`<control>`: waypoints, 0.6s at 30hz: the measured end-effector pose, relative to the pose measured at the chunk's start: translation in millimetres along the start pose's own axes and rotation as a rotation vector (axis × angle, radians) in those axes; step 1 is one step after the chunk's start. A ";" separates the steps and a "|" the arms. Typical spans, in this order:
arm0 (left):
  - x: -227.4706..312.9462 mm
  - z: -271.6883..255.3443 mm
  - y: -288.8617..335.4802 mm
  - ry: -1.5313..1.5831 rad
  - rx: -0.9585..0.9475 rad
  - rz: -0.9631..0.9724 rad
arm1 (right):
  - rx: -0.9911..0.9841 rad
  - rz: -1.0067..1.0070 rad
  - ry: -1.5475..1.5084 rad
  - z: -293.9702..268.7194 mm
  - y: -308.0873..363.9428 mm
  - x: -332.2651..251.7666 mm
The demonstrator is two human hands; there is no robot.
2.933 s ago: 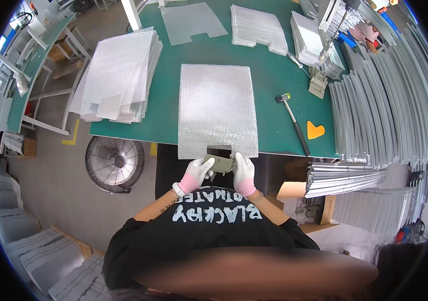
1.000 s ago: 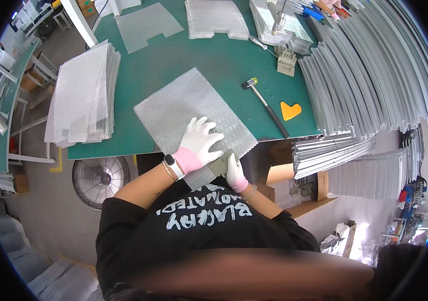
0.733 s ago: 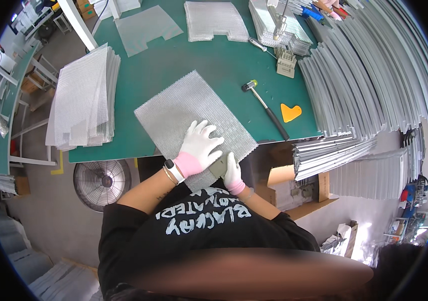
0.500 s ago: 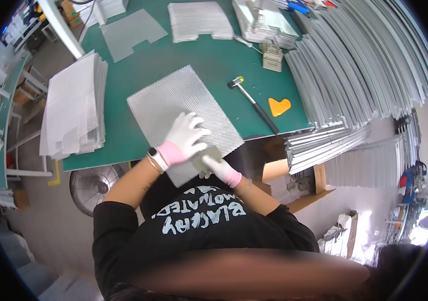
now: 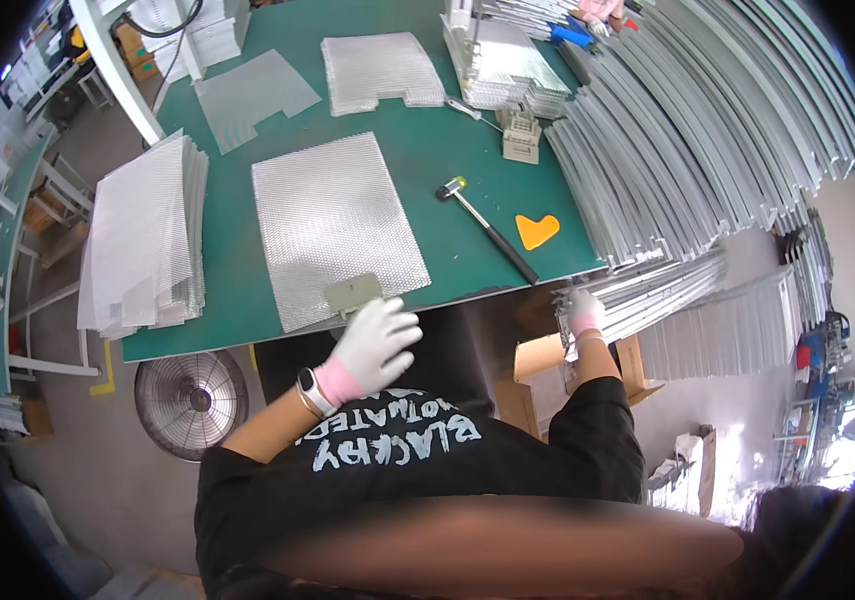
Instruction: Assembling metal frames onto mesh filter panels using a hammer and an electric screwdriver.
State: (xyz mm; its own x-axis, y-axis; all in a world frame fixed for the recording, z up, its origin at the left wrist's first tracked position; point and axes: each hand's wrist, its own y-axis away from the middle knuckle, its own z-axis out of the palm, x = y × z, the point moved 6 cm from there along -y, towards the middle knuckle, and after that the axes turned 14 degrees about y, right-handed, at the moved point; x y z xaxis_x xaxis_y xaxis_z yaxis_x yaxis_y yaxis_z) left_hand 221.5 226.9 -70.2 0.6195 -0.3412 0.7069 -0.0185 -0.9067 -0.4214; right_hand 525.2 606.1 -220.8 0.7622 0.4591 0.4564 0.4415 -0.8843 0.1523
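A silvery mesh panel (image 5: 337,220) lies flat on the green table. On its near edge rests a small grey-green plate (image 5: 353,292). My left hand (image 5: 377,345), in a white glove with a pink cuff, hovers by that near edge, fingers stretched and apart, holding nothing. Off to the right, my gloved right hand (image 5: 584,312) is at the ends of a bundle of thin metal strips (image 5: 647,300) beside the table's front edge. Its fingers are too small and partly hidden to show whether they grip a strip.
A mallet (image 5: 487,230) and orange scraper (image 5: 537,232) lie right of the panel. Mesh stacks stand at the left (image 5: 142,235) and back (image 5: 382,75). Long metal profiles (image 5: 687,150) fill the right. Below are a floor fan (image 5: 192,400) and cardboard box (image 5: 539,357). Another person's gloved hand (image 5: 599,15) shows at back right.
The mesh panel has turned straighter and now lies fully on the table. My right hand has left the grey-green plate and moved right to the strips. My left hand has come off the mesh.
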 end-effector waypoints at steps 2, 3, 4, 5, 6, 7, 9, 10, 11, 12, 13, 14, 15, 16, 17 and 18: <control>1.0 14.3 17.3 0.033 -0.001 0.001 | 0.065 -0.075 0.106 -4.7 -10.7 -0.8; -0.4 18.6 24.9 0.063 0.010 -0.017 | -0.006 -0.149 0.120 -1.7 -13.4 -3.4; -1.2 21.5 31.2 0.093 0.019 -0.034 | -0.078 -0.221 0.135 2.5 -13.9 -6.8; -2.2 22.8 37.1 0.140 0.029 -0.065 | 0.014 -0.257 0.128 -3.7 -10.4 -12.8; -3.7 22.9 39.9 0.212 0.020 -0.092 | 0.018 -0.257 0.129 4.9 -9.3 -11.3; -6.6 26.2 44.6 0.252 0.011 -0.114 | 0.085 -0.316 0.037 9.5 -7.9 -12.0; -18.4 36.1 57.0 0.280 0.004 -0.144 | 0.143 -0.518 0.064 -7.8 1.6 -36.7; -29.0 44.1 64.8 0.358 -0.007 -0.233 | 0.142 -0.604 0.135 -35.2 16.8 -59.2; -41.3 53.0 70.1 0.442 -0.027 -0.311 | 0.164 -0.713 0.126 -45.5 29.8 -77.8; -56.7 63.4 74.3 0.438 -0.020 -0.314 | 0.236 -0.823 0.057 -60.4 42.7 -101.4; -78.8 83.2 78.6 0.421 -0.098 -0.367 | 0.167 -0.866 0.066 -92.2 61.7 -134.4; -92.9 98.7 79.0 0.406 -0.180 -0.415 | 0.268 -0.938 -0.109 -146.1 95.6 -157.8; -90.4 105.8 67.4 0.372 -0.141 -0.376 | 0.347 -0.995 -0.511 -187.1 124.7 -172.8; -81.9 108.4 51.0 0.365 0.009 -0.258 | 0.491 -1.089 -0.570 -226.5 151.1 -197.0; -71.4 110.3 28.6 0.495 -0.008 -0.154 | 0.644 -1.142 -0.709 -260.1 175.0 -213.9; -68.1 106.5 23.1 0.496 -0.002 -0.164 | 0.812 -1.167 -0.761 -289.1 199.7 -227.6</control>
State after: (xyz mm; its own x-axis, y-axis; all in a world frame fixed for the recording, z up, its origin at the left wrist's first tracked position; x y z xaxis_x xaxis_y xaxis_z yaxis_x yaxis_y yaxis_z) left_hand 262.4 255.6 -188.6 0.1684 -0.2705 0.9479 0.0456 -0.9584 -0.2816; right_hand 303.1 300.3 -40.9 -0.2152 0.9683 -0.1267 0.8534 0.1233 -0.5065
